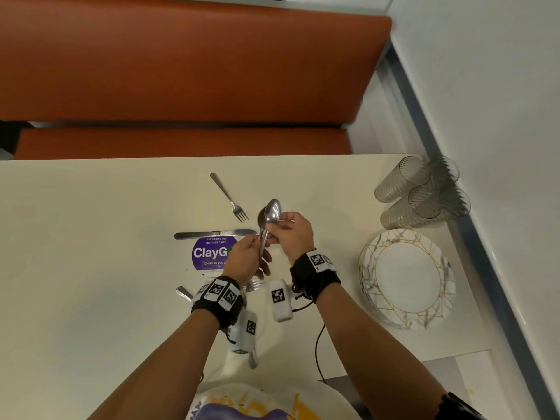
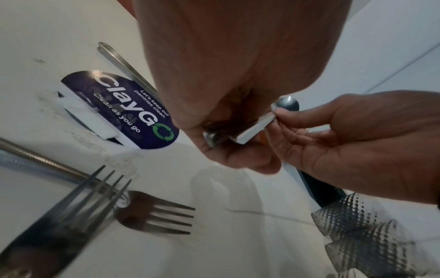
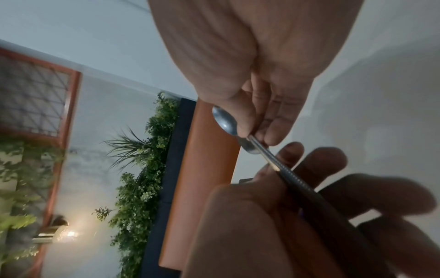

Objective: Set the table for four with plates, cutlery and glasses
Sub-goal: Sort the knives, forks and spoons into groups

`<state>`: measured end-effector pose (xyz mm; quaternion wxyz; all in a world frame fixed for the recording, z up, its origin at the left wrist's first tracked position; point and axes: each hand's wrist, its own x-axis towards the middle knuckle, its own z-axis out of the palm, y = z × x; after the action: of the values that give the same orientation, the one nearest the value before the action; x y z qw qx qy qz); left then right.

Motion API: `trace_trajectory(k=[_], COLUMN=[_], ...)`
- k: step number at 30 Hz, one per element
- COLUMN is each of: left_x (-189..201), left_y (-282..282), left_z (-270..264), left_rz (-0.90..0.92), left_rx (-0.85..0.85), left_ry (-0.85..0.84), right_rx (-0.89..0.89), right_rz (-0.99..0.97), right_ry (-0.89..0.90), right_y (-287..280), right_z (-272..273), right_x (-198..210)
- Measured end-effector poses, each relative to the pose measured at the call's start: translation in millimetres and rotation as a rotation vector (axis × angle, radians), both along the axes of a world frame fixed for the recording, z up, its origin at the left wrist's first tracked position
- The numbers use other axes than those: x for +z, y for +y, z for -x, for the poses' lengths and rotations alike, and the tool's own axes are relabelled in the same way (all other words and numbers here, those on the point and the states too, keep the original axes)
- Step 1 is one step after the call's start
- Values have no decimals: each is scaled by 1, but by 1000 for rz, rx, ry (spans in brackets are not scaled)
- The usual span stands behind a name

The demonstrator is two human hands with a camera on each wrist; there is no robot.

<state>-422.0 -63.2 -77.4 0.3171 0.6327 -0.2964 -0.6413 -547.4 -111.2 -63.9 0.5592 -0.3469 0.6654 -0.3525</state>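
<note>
Above the middle of the cream table (image 1: 91,253), both hands hold spoons (image 1: 272,212) together. My right hand (image 1: 281,225) pinches a spoon at its neck, just below the bowl; the right wrist view shows that spoon (image 3: 225,122) pinched by the right hand (image 3: 257,131). My left hand (image 1: 257,247) grips the handles lower down. A second bowl shows behind the first. A fork (image 1: 230,198) and a knife (image 1: 212,235) lie on the table beyond the hands. A stack of marbled plates (image 1: 406,277) and several clear glasses (image 1: 421,192) stand at the right.
More forks (image 2: 154,216) lie on the table under my left wrist. A purple ClayGo sticker (image 1: 209,253) is stuck on the table. An orange bench (image 1: 181,71) runs along the far edge. A wall with a metal rail (image 1: 485,253) borders the right side.
</note>
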Motion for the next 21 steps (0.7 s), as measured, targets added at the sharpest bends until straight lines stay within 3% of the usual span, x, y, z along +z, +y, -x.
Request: trace_trajectory(k=[6, 14, 17, 21], left_x=[9, 17, 18, 16], left_y=[1, -4, -4, 0], left_z=[-3, -6, -10, -14], left_rz=[-61, -120, -146, -133], left_rx=[94, 152, 150, 122], left_ry=[140, 167, 165, 174], right_rx=[-110, 131, 177, 396], right_rz=[-75, 5, 146, 251], right_ry=[-194, 189, 230, 317], right_y=[1, -4, -16, -31], right_z=[1, 4, 9, 14], right_x=[1, -13, 0, 16])
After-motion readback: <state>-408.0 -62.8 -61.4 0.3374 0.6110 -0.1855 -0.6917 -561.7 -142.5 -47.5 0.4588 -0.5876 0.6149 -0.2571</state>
